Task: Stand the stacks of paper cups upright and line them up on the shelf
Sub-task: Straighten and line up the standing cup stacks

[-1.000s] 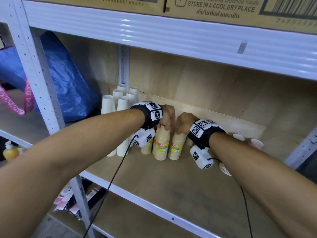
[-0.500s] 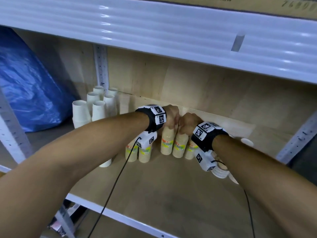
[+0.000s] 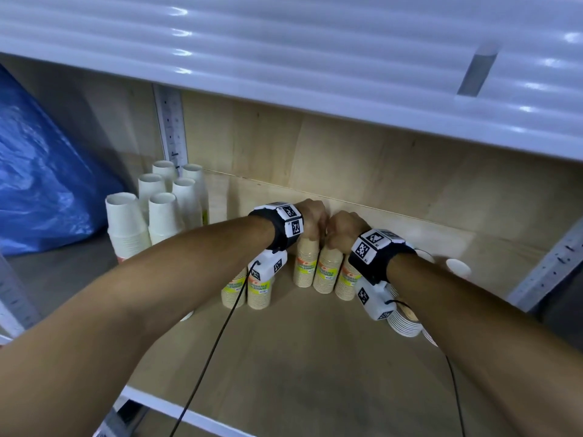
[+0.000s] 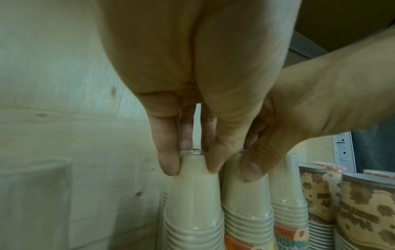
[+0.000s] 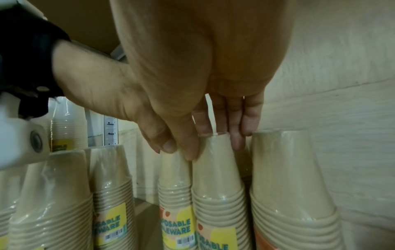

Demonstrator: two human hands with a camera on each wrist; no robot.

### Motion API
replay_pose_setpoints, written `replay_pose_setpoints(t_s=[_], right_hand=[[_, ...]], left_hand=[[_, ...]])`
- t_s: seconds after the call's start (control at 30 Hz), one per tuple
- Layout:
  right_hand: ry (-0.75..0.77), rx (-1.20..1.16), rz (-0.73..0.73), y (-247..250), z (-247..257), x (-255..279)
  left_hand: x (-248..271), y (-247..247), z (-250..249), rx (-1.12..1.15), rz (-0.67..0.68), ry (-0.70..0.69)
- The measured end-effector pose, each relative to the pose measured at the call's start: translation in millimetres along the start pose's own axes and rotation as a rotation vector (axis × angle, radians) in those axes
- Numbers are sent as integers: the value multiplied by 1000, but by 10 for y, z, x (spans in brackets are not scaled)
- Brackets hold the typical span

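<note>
hands side by side at the back of the shelf [image 3: 315,357]: you are in the lining-up step, setting two wrapped tan cup stacks upright near the wooden back wall. your left hand [image 3: 310,220] pinches the top of one tan stack [image 3: 306,263] between fingers and thumb, and your right hand [image 3: 342,227] grips the top of the next stack [image 3: 328,269] the same way, the two stacks touching. a third tan stack [image 3: 347,282] stands just right of them, and two more [image 3: 249,288] stand apart to the left, nearer you. white stacks [image 3: 157,212] are already upright at far left. patterned stacks [image 3: 405,320] on the right seem to lie on their sides. next, i judge, you let go gently so nothing tips, then draw the left pair into the row.
</note>
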State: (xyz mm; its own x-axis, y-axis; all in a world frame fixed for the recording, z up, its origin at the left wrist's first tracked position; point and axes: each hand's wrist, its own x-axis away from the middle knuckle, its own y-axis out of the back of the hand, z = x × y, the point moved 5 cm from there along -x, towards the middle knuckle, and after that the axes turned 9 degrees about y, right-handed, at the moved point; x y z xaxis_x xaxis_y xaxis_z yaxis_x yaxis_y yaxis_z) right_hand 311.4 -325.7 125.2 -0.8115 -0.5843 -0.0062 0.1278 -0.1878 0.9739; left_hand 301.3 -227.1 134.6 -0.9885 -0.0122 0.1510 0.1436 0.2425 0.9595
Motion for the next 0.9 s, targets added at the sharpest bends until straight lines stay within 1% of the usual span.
replay_pose_setpoints(t_s=[0.1, 0.3, 0.47, 0.57, 0.77, 0.9], right_hand=[[-13, 16, -2, -3, 3, -25], [-18, 44, 14, -1, -29, -70], [5, 67, -15, 58, 47, -81], [16, 86, -32, 104, 150, -86], [89, 55, -57, 81, 470, -118], [121, 45, -44, -2, 743, -107]], left_hand=[[-10, -7, 3, 43, -1, 2], [11, 19, -7, 35, -6, -21], [92, 134, 18, 36, -41, -23], [178, 238, 101, 34, -71, 19], [400, 426, 339, -21, -113, 88], [549, 447, 515, -85, -108, 124]])
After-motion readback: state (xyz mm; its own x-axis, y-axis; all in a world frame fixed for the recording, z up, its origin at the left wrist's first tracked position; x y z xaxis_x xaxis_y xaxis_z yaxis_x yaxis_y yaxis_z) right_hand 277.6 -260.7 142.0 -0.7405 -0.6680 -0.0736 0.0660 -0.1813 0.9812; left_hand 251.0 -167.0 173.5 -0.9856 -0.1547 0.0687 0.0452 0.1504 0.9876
